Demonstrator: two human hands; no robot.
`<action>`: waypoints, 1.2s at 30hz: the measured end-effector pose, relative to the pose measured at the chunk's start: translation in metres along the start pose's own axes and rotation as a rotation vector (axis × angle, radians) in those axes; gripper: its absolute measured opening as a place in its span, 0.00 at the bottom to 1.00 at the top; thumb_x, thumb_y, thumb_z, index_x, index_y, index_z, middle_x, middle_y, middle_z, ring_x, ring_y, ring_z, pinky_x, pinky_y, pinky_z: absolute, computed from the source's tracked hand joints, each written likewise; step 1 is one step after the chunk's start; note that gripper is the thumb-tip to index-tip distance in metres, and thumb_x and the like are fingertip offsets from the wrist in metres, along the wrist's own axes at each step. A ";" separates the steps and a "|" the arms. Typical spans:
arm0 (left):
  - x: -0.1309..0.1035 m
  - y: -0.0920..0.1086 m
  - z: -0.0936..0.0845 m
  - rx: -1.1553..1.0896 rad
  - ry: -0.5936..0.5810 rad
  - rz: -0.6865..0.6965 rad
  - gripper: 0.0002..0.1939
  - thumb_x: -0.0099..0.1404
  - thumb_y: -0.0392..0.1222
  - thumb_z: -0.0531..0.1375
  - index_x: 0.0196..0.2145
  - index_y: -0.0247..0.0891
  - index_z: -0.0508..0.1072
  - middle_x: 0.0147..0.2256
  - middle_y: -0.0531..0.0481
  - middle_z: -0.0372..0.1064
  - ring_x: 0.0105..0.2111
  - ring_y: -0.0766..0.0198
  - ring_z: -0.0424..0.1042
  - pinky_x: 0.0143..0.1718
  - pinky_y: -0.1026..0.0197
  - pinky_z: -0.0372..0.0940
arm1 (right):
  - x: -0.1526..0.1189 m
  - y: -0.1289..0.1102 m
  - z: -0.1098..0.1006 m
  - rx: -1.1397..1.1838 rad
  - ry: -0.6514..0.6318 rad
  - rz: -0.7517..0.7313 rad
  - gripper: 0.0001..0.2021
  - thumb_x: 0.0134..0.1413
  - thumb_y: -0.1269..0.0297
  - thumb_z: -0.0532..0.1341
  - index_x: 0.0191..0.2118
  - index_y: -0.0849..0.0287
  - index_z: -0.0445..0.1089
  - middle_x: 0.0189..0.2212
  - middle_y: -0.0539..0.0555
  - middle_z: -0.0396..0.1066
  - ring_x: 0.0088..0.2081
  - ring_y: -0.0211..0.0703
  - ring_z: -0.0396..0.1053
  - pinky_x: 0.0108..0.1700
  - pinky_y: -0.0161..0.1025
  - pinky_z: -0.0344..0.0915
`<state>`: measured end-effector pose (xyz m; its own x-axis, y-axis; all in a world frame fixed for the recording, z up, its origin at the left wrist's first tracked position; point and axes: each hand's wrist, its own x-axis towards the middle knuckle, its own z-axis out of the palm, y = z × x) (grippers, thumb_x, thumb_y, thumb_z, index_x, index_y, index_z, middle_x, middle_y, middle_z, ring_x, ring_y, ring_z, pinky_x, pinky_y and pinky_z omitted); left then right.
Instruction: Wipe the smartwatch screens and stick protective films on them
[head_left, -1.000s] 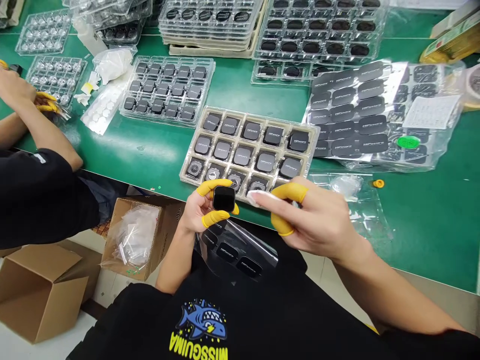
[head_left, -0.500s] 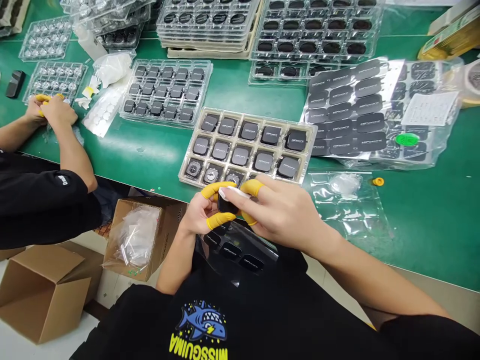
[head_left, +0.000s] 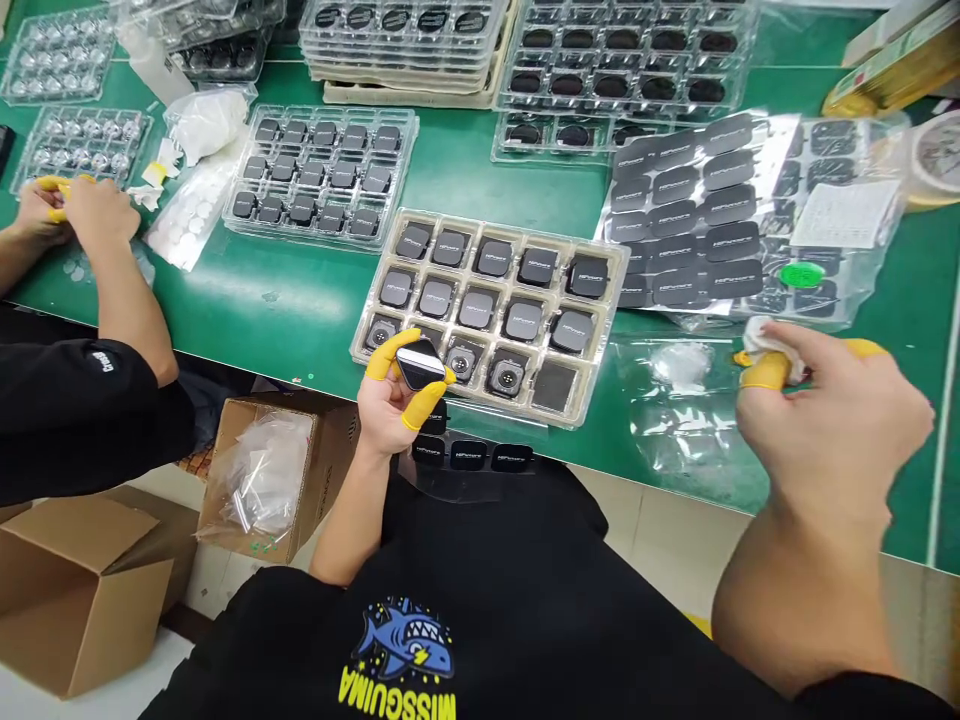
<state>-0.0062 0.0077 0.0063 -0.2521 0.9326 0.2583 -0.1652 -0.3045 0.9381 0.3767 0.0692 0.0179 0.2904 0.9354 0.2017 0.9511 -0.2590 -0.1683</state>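
Observation:
In my left hand, a black smartwatch body is pinched by its edges between yellow-cotted fingers, its glossy face turned up and reflecting light. Just beyond it lies a beige tray of watch bodies. Most carry dark printed films, while the near row shows round sensor backs and one pocket without a watch. My right hand is off to the right above the table, closed on a crumpled white wiping cloth. Below the tray's near edge is a clear sheet with black printed screen films.
A bagged stack of dark film sheets lies at the right, with a clear plastic bag in front. Stacked trays line the back. A co-worker's hands work at the left. Cardboard boxes stand on the floor.
My right hand has moved away from the watch, far to the right, carrying the cloth. My left hand keeps the watch, now tilted with its face uncovered, slightly further left.

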 end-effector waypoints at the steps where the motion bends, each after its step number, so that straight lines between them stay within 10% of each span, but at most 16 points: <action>1: 0.000 -0.001 0.003 0.001 0.010 0.025 0.30 0.67 0.51 0.78 0.62 0.45 0.77 0.39 0.51 0.86 0.34 0.59 0.89 0.41 0.60 0.83 | 0.001 0.011 0.006 -0.037 -0.043 0.058 0.29 0.63 0.55 0.61 0.64 0.58 0.82 0.31 0.57 0.62 0.32 0.54 0.60 0.34 0.50 0.51; 7: 0.001 0.002 0.012 0.075 0.021 0.072 0.31 0.66 0.55 0.78 0.61 0.44 0.77 0.38 0.51 0.85 0.32 0.58 0.88 0.37 0.59 0.84 | -0.012 0.030 0.013 0.041 0.039 0.182 0.45 0.53 0.53 0.67 0.76 0.62 0.67 0.60 0.77 0.70 0.60 0.79 0.71 0.55 0.71 0.70; 11: 0.001 0.004 0.017 0.092 0.008 0.112 0.30 0.67 0.53 0.78 0.62 0.46 0.77 0.36 0.52 0.84 0.31 0.60 0.87 0.37 0.60 0.83 | -0.039 -0.024 -0.026 0.412 0.232 -0.194 0.35 0.63 0.57 0.68 0.73 0.57 0.70 0.58 0.73 0.76 0.59 0.74 0.76 0.50 0.67 0.76; 15: -0.003 0.006 0.023 0.118 0.000 0.107 0.32 0.66 0.55 0.78 0.62 0.45 0.77 0.36 0.52 0.84 0.31 0.60 0.86 0.37 0.60 0.83 | -0.075 -0.109 -0.059 0.833 -0.168 -0.694 0.26 0.73 0.66 0.66 0.72 0.45 0.69 0.57 0.63 0.80 0.56 0.61 0.80 0.56 0.58 0.79; 19: -0.008 0.006 0.019 0.146 0.001 0.117 0.34 0.66 0.57 0.77 0.64 0.44 0.76 0.36 0.51 0.84 0.31 0.61 0.86 0.37 0.62 0.82 | -0.090 -0.153 -0.048 0.944 -0.478 -0.850 0.26 0.74 0.59 0.68 0.72 0.51 0.65 0.55 0.62 0.82 0.54 0.60 0.80 0.53 0.57 0.80; 27: -0.014 -0.006 0.003 0.264 -0.037 0.136 0.33 0.68 0.58 0.75 0.64 0.43 0.75 0.37 0.51 0.83 0.31 0.62 0.84 0.38 0.59 0.82 | -0.080 -0.147 -0.031 0.933 -0.592 -0.847 0.16 0.69 0.74 0.64 0.58 0.54 0.72 0.46 0.58 0.84 0.45 0.54 0.83 0.46 0.49 0.79; 36: -0.007 -0.005 0.024 0.234 0.131 0.121 0.35 0.70 0.58 0.75 0.67 0.46 0.71 0.36 0.52 0.84 0.31 0.61 0.86 0.38 0.61 0.83 | -0.066 -0.151 -0.034 0.910 -0.614 -0.822 0.08 0.72 0.70 0.65 0.53 0.53 0.73 0.46 0.57 0.84 0.46 0.53 0.82 0.47 0.50 0.79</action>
<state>0.0191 0.0072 0.0050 -0.3799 0.8546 0.3540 0.0937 -0.3452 0.9338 0.2171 0.0381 0.0623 -0.6377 0.7585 0.1343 0.3517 0.4418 -0.8253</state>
